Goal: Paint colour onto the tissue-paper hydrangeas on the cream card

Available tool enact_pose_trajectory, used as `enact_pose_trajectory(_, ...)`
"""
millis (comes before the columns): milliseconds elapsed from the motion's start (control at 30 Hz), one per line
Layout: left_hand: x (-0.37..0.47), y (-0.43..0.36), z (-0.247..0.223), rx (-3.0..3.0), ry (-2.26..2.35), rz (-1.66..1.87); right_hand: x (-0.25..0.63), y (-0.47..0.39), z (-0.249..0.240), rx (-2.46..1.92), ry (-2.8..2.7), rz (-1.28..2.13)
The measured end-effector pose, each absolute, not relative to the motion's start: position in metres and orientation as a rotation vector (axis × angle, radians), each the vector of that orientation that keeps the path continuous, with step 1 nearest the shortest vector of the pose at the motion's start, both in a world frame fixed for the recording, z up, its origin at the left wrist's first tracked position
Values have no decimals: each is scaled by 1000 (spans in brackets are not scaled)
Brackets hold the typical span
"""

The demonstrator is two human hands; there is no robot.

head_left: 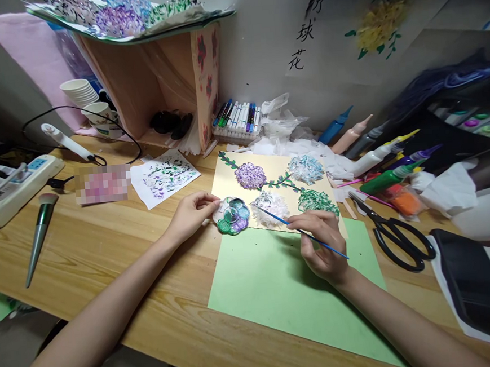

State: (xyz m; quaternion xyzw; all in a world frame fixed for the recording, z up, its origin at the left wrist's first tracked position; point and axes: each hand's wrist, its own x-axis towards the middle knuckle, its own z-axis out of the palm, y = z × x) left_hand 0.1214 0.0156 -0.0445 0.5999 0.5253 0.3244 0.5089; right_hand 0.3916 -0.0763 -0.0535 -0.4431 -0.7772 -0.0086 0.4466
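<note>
My left hand point(192, 216) pinches the rim of a small flower-shaped paint palette point(231, 215) smeared with green, purple and white. Closed round a thin blue brush point(324, 244), my right hand point(321, 242) holds the tip at the white flower point(269, 209) on a cream card point(227, 179). The card also bears a purple flower point(250, 175), a blue one point(305, 169) and a green one point(317, 201), joined by a leafy green stem. Under the card's lower edge lies a light green sheet point(252, 279).
Black scissors point(395, 231), a dark phone point(476, 284) and paint bottles point(391, 180) lie at the right. Markers point(240, 118) stand behind the card. A paint-marked paper point(166, 175), large brush point(41, 236), power strip point(16, 187) and paper cups point(99, 118) are at the left.
</note>
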Motion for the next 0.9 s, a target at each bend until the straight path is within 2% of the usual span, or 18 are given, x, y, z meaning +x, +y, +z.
enact_pose_trajectory(333, 121, 16, -45, 1439, 1258, 782, 389, -76, -52, -1098, -1979, -31)
enact_pose_trajectory(900, 123, 16, -44, 1414, 1257, 787, 381, -78, -52, -1086, -2084, -273)
